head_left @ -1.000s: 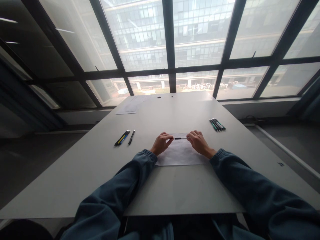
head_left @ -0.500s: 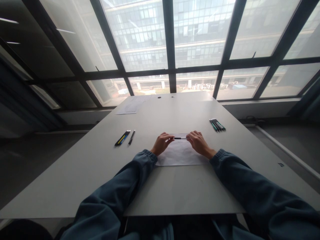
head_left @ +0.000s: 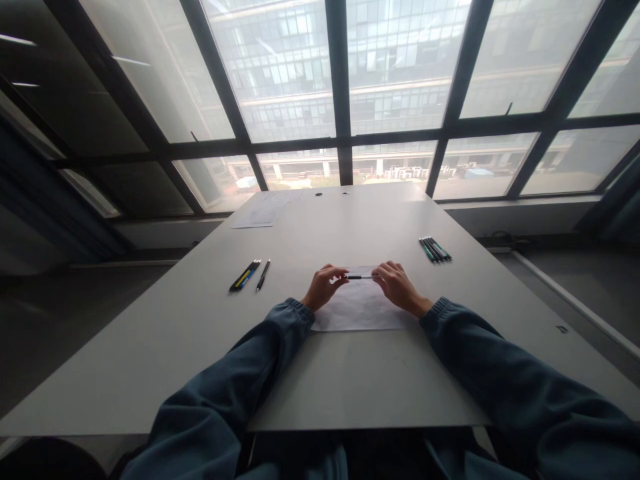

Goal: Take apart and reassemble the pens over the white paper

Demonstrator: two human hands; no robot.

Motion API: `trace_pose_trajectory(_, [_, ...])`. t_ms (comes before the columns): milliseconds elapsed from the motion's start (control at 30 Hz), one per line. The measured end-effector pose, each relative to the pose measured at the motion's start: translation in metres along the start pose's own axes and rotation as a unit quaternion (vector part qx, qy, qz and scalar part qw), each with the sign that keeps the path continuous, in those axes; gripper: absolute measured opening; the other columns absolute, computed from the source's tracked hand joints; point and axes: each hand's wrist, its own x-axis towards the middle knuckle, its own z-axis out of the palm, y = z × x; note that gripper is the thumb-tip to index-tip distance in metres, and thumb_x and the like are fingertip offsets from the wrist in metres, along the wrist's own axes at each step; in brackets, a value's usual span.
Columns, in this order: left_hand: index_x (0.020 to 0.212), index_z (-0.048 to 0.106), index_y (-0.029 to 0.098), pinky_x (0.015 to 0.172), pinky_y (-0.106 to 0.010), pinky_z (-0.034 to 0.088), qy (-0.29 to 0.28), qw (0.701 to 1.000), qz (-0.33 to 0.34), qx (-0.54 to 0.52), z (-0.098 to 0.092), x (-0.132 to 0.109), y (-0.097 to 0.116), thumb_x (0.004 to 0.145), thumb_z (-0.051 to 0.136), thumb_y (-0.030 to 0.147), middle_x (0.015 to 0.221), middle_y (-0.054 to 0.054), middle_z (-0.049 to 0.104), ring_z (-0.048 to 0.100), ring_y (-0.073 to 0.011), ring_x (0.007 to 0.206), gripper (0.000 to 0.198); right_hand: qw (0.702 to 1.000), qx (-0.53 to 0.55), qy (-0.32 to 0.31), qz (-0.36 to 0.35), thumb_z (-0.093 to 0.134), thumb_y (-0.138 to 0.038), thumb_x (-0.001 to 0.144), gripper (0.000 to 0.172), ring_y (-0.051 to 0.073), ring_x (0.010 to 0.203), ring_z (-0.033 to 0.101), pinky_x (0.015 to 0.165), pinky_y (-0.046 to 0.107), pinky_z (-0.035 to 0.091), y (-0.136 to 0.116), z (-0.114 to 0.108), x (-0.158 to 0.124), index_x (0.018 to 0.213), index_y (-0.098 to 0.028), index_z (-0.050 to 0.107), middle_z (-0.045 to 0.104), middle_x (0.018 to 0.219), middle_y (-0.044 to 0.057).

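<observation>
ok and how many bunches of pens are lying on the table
2: the left bunch, left of the left hand and beside a lone pen, and the right bunch, beyond the right hand and to its right. Both are in plain view.

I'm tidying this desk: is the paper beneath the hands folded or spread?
Spread: the white paper lies broadly flat on the table, no fold visible.

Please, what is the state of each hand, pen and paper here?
Left hand: gripping held pen
Right hand: gripping its other end
Held pen: crosswise between hands
Near paper: flat, partly covered
Left pens: lying together
Lone black pen: lying apart
Right pens: side by side
Far papers: flat
</observation>
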Motion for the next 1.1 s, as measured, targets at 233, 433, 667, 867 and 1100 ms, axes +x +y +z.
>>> trace_pose_trajectory(233, [0.084,0.071,0.018,0.064,-0.024,0.052,-0.007,1.000,-0.016,0.010,-0.0009,0.0000,0.0024,0.082,0.075,0.028,0.078,-0.002,0.066,0.060,-0.0122,0.068,0.011,1.000,0.010,0.006,-0.007,0.055,-0.018,0.096,0.008,0.022,0.093,0.053,0.085,0.035,0.036,0.0006,0.0007,-0.0006,0.094,-0.020,0.062,0.066,0.095,0.007])
trace_pose_trajectory(433, [0.083,0.071,0.018,0.064,-0.024,0.051,-0.016,1.000,-0.020,0.007,-0.0012,0.0000,0.0041,0.080,0.077,0.025,0.075,-0.001,0.065,0.059,-0.0121,0.068,0.010,1.000,0.013,0.007,-0.008,0.055,-0.017,0.096,0.008,0.023,0.092,0.052,0.084,0.035,0.036,-0.0004,0.0004,-0.0009,0.093,-0.019,0.063,0.066,0.094,0.007])
trace_pose_trajectory(667, [0.083,0.071,0.018,0.063,-0.024,0.051,-0.015,1.000,-0.023,0.005,-0.0022,0.0004,0.0061,0.080,0.077,0.024,0.075,-0.001,0.066,0.058,-0.0116,0.066,0.009,1.000,0.021,0.000,-0.017,0.052,-0.020,0.098,0.013,0.022,0.091,0.053,0.084,0.035,0.036,0.0005,0.0012,-0.0010,0.093,-0.019,0.064,0.067,0.092,0.007])
trace_pose_trajectory(867, [0.083,0.072,0.018,0.063,-0.024,0.051,-0.016,1.000,-0.022,0.001,-0.0018,0.0005,0.0079,0.081,0.076,0.027,0.074,-0.002,0.066,0.058,-0.0119,0.066,0.010,1.000,0.008,-0.011,-0.022,0.046,-0.022,0.101,0.020,0.022,0.089,0.054,0.083,0.035,0.036,0.0026,0.0034,-0.0017,0.095,-0.018,0.065,0.068,0.092,0.008])
trace_pose_trajectory(1100, [0.098,0.072,0.019,0.064,-0.026,0.052,-0.003,1.000,-0.006,-0.012,0.0008,-0.0006,0.0016,0.081,0.076,0.029,0.078,-0.002,0.070,0.061,-0.0123,0.067,0.020,0.999,0.020,-0.023,-0.021,0.044,-0.019,0.101,0.021,0.021,0.087,0.057,0.085,0.034,0.036,0.0024,0.0042,-0.0022,0.104,-0.018,0.065,0.069,0.093,0.008])
